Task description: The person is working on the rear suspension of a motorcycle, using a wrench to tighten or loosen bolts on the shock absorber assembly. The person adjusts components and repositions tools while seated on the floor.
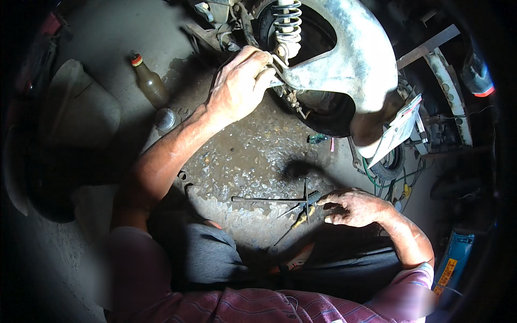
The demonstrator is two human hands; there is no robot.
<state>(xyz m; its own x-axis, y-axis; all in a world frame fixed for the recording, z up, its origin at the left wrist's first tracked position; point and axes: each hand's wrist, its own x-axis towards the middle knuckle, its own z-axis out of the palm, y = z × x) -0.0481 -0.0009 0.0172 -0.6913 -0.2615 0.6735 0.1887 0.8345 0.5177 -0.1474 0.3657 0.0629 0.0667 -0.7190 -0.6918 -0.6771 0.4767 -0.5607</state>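
My left hand (240, 82) is closed at the narrow front end of a scuffed, whitish mudguard (344, 59), just below a coil-spring shock absorber (287, 24). Its fingertips are partly hidden there. Behind the mudguard stands a wheel with a black tyre (327, 125). My right hand (353, 207) hovers low over the floor with its fingers apart and slightly curled. Its fingertips are at or very near a dark T-handle wrench (264, 199) and a blue-handled tool (311, 198). A screwdriver with a yellow handle (302, 217) lies beside them.
Left of my arm are an orange-capped bottle (151, 85), a round metal can (165, 118) and a pale plastic container (83, 107). Wet, gritty floor (237, 161) lies ahead. At right are a metal frame (449, 89), green cord (371, 175) and a blue box (455, 261).
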